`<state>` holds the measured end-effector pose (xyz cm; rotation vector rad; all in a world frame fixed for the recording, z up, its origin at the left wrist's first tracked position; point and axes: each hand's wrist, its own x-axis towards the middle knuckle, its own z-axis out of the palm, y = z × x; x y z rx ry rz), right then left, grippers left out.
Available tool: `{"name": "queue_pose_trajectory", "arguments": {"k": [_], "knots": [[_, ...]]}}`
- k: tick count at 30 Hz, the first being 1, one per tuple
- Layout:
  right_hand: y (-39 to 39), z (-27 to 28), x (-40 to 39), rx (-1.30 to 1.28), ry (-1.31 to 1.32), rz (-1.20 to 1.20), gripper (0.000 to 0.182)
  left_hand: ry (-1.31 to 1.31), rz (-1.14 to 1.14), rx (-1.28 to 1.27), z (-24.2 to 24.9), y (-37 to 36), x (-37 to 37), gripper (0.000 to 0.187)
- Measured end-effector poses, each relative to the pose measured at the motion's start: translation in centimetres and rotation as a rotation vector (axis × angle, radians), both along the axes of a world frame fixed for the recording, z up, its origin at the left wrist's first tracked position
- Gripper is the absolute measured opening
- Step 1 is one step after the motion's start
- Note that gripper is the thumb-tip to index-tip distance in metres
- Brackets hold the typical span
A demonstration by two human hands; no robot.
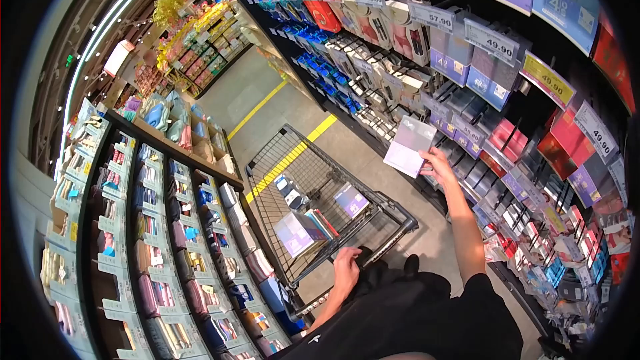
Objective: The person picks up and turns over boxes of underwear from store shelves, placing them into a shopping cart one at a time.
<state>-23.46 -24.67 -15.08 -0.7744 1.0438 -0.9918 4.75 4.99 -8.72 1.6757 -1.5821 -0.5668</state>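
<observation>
My right hand is closed on the edge of a flat boxed garment pack, grey above and pale lilac below, lifted beside the right-hand shelving. My left hand is curled at the shopping cart's handle, low in the middle; part of its grip is hidden. The black wire shopping cart stands just in front of me. Inside it lie a lilac and white pack, a grey and purple pack and some smaller boxes.
Hanging packs with price tags fill the tall rack close on my right. On the left, a low shelf unit holds folded textiles in several columns. Yellow floor lines cross the grey aisle ahead, with more stocked displays beyond.
</observation>
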Motion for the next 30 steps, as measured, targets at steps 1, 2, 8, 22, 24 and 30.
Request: {"name": "queue_pose_trajectory", "arguments": {"k": [1,2,8,22,24,30], "knots": [[0.4,0.1,0.3,0.012,0.0,0.006,0.051,0.0,0.006,0.012,-0.1,0.0,0.1,0.031],[0.7,0.1,0.7,0.043,-0.115,0.006,0.049,-0.01,0.009,-0.015,-0.3,0.0,0.4,0.032],[3.9,4.0,3.5,0.124,-0.464,0.106,0.036,0.001,0.065,-0.018,2.1,-1.1,0.8,0.034],[12.8,11.3,7.5,-0.148,-0.36,0.648,0.053,1.061,-0.074,0.224,9.1,-5.1,2.6,0.044],[13.2,10.6,8.3,-0.102,-0.393,0.675,0.053,1.059,-0.077,0.229,9.4,-4.7,2.8,0.042],[13.9,10.3,10.0,-0.022,-0.458,0.672,0.053,1.02,0.02,0.231,9.5,-4.2,2.9,0.034]]}}
